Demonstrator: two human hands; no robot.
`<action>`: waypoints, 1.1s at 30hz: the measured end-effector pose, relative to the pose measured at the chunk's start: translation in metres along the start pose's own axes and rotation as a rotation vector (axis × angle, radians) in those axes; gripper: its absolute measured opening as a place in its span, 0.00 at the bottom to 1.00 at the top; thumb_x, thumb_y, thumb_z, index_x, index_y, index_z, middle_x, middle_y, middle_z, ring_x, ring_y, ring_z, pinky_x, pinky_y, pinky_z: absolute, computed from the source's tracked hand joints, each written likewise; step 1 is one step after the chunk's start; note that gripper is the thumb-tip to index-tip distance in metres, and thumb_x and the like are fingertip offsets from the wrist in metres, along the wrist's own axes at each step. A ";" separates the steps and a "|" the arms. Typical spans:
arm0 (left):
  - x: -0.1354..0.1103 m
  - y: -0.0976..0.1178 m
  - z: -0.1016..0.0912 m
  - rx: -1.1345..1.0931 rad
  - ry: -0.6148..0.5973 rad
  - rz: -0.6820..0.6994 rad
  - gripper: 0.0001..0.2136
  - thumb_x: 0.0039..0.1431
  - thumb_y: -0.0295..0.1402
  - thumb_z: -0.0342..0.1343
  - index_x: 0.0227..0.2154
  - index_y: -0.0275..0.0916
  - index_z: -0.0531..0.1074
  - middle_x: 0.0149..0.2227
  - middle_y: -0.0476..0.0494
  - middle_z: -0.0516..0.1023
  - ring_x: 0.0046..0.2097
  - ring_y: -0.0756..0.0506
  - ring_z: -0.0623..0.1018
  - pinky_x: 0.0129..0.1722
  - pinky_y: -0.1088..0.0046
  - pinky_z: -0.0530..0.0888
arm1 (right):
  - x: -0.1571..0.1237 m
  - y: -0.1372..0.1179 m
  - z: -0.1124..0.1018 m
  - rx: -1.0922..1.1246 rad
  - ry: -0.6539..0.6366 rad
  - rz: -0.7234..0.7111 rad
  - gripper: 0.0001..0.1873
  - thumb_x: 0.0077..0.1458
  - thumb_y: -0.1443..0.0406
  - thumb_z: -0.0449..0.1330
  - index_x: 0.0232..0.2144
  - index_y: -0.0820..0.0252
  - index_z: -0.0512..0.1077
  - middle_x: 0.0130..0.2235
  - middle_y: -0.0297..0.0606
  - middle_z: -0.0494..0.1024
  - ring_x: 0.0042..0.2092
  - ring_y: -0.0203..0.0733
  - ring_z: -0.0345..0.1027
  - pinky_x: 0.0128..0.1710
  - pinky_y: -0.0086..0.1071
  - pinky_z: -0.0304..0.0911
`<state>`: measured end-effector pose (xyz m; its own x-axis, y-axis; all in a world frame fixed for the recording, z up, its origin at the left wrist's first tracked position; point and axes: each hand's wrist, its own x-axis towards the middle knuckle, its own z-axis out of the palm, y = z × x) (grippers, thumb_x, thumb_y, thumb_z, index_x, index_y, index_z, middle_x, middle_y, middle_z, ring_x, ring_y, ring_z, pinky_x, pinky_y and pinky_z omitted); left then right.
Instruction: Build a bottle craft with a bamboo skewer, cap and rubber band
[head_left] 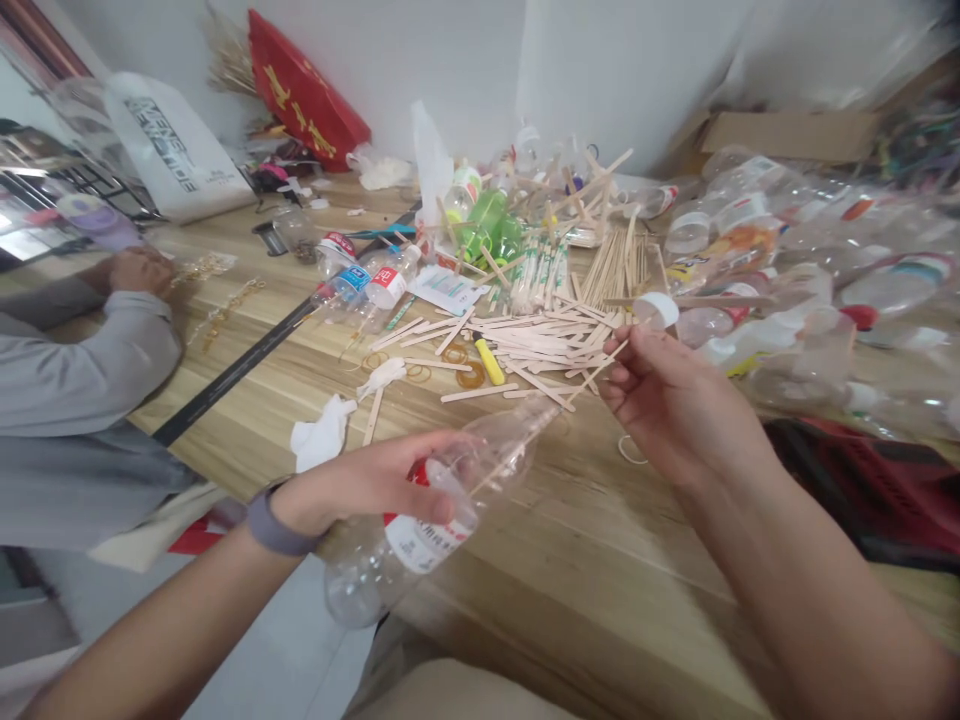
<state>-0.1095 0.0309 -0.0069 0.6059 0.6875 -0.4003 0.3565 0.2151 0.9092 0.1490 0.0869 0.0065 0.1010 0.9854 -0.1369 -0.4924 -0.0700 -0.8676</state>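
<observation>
My left hand [405, 480] is wrapped round a clear plastic bottle [356, 580] with a red and white label. The bottle lies tilted, its neck pointing up and to the right. Between the fingertips of my right hand [667, 390] is a thin wooden stick [592, 378], which runs through the bottle's neck and down inside it. A white round piece [656, 310], perhaps a cap or disc, shows just above my right fingers; whether they touch it I cannot tell. Beyond the bottle lie a yellow-handled tool [489, 360] and a heap of flat wooden sticks [540, 340].
Many empty bottles [750, 210] crowd the table's right side. Behind the stick heap stand green bottles [487, 220] and a bundle of thin sticks [619, 265]. A dark red object [862, 490] lies at right. At left, another person's forearms [112, 330] rest on the table.
</observation>
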 end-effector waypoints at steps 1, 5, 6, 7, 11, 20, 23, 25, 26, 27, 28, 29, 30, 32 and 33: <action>0.006 0.002 0.000 -0.008 0.007 0.036 0.36 0.48 0.51 0.63 0.58 0.40 0.63 0.56 0.39 0.70 0.53 0.37 0.70 0.47 0.65 0.68 | 0.000 0.002 -0.001 0.006 0.005 0.019 0.08 0.42 0.64 0.70 0.24 0.60 0.75 0.26 0.28 0.70 0.22 0.25 0.59 0.18 0.17 0.59; 0.029 0.008 0.002 -0.132 -0.045 0.138 0.34 0.50 0.55 0.59 0.56 0.39 0.67 0.47 0.40 0.74 0.43 0.42 0.73 0.38 0.69 0.68 | 0.002 0.005 -0.002 0.011 0.019 0.059 0.09 0.41 0.63 0.71 0.24 0.59 0.75 0.24 0.26 0.68 0.22 0.25 0.57 0.17 0.17 0.57; 0.035 0.009 0.002 -0.174 -0.070 0.157 0.34 0.50 0.56 0.59 0.55 0.39 0.68 0.44 0.41 0.75 0.40 0.44 0.73 0.34 0.71 0.67 | 0.003 0.005 -0.002 0.009 0.022 0.062 0.09 0.41 0.63 0.71 0.24 0.58 0.75 0.24 0.26 0.67 0.22 0.25 0.57 0.17 0.17 0.57; 0.041 0.010 0.003 -0.225 -0.083 0.169 0.34 0.49 0.56 0.59 0.55 0.39 0.68 0.42 0.42 0.75 0.37 0.45 0.72 0.32 0.72 0.66 | 0.003 0.006 -0.003 0.006 0.026 0.063 0.09 0.41 0.63 0.71 0.24 0.58 0.75 0.24 0.26 0.67 0.22 0.25 0.57 0.17 0.16 0.57; 0.062 0.016 0.006 -0.408 -0.121 0.207 0.31 0.48 0.54 0.62 0.50 0.37 0.71 0.38 0.44 0.73 0.31 0.50 0.69 0.29 0.74 0.64 | 0.004 0.006 -0.003 -0.009 0.032 0.058 0.10 0.40 0.61 0.70 0.26 0.59 0.75 0.24 0.27 0.67 0.22 0.25 0.57 0.18 0.17 0.57; 0.082 0.019 0.009 -0.490 -0.173 0.213 0.28 0.46 0.53 0.63 0.42 0.35 0.75 0.29 0.48 0.70 0.26 0.53 0.66 0.25 0.77 0.61 | 0.014 -0.003 -0.003 -0.057 0.023 -0.051 0.07 0.42 0.64 0.69 0.21 0.60 0.74 0.21 0.28 0.62 0.23 0.29 0.52 0.17 0.22 0.52; 0.083 0.017 0.009 -0.505 -0.194 0.211 0.28 0.44 0.53 0.64 0.41 0.35 0.75 0.29 0.48 0.69 0.27 0.52 0.66 0.25 0.77 0.61 | 0.015 -0.002 -0.002 -0.077 0.032 -0.067 0.07 0.42 0.64 0.69 0.21 0.61 0.75 0.21 0.28 0.61 0.23 0.29 0.52 0.18 0.23 0.50; 0.083 0.016 0.008 -0.525 -0.195 0.221 0.26 0.45 0.53 0.64 0.39 0.35 0.75 0.30 0.48 0.69 0.28 0.52 0.67 0.26 0.76 0.63 | 0.016 -0.001 0.000 -0.089 0.040 -0.079 0.08 0.40 0.64 0.70 0.21 0.62 0.74 0.21 0.28 0.61 0.23 0.29 0.52 0.18 0.23 0.50; 0.083 0.016 0.008 -0.537 -0.192 0.229 0.25 0.46 0.52 0.64 0.38 0.36 0.75 0.29 0.48 0.69 0.28 0.52 0.67 0.27 0.76 0.64 | 0.016 -0.001 0.001 -0.095 0.044 -0.086 0.09 0.39 0.64 0.70 0.21 0.62 0.74 0.21 0.28 0.61 0.23 0.29 0.52 0.19 0.23 0.50; 0.083 0.015 0.007 -0.547 -0.192 0.234 0.23 0.47 0.51 0.64 0.37 0.36 0.75 0.29 0.48 0.69 0.28 0.52 0.67 0.27 0.76 0.64 | 0.016 -0.001 0.003 -0.100 0.046 -0.092 0.09 0.38 0.64 0.71 0.21 0.62 0.74 0.21 0.28 0.61 0.23 0.29 0.52 0.19 0.23 0.50; 0.082 0.015 0.007 -0.559 -0.192 0.236 0.23 0.47 0.51 0.64 0.37 0.36 0.75 0.29 0.48 0.69 0.28 0.52 0.67 0.27 0.76 0.64 | 0.016 -0.001 0.004 -0.102 0.046 -0.099 0.09 0.38 0.64 0.71 0.21 0.62 0.74 0.22 0.29 0.62 0.23 0.29 0.52 0.19 0.24 0.50; 0.082 0.014 0.007 -0.570 -0.196 0.234 0.22 0.47 0.50 0.64 0.37 0.36 0.75 0.29 0.48 0.69 0.27 0.53 0.67 0.26 0.76 0.63 | 0.016 -0.001 0.005 -0.103 0.043 -0.106 0.10 0.37 0.65 0.71 0.20 0.61 0.74 0.23 0.29 0.62 0.23 0.29 0.52 0.19 0.24 0.50; 0.082 0.013 0.007 -0.579 -0.203 0.228 0.22 0.47 0.50 0.64 0.37 0.36 0.74 0.29 0.48 0.69 0.27 0.53 0.67 0.26 0.77 0.62 | 0.017 -0.001 0.006 -0.101 0.039 -0.117 0.10 0.36 0.65 0.72 0.19 0.61 0.73 0.23 0.29 0.63 0.23 0.28 0.52 0.19 0.24 0.50; 0.081 0.012 0.006 -0.594 -0.203 0.223 0.21 0.49 0.49 0.64 0.38 0.37 0.74 0.30 0.48 0.70 0.27 0.53 0.67 0.25 0.77 0.62 | 0.017 -0.001 0.008 -0.102 0.033 -0.122 0.11 0.34 0.66 0.72 0.18 0.60 0.72 0.24 0.29 0.63 0.23 0.28 0.51 0.19 0.24 0.50; 0.081 0.011 0.006 -0.595 -0.198 0.220 0.20 0.50 0.48 0.63 0.38 0.37 0.74 0.31 0.47 0.71 0.28 0.52 0.68 0.26 0.76 0.63 | 0.017 -0.001 0.008 -0.106 0.035 -0.115 0.11 0.34 0.66 0.72 0.18 0.60 0.72 0.24 0.29 0.63 0.23 0.28 0.51 0.19 0.25 0.49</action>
<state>-0.0524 0.0853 -0.0305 0.7588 0.6312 -0.1605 -0.2096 0.4700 0.8574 0.1443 0.1051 0.0092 0.1825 0.9820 -0.0484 -0.3815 0.0254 -0.9240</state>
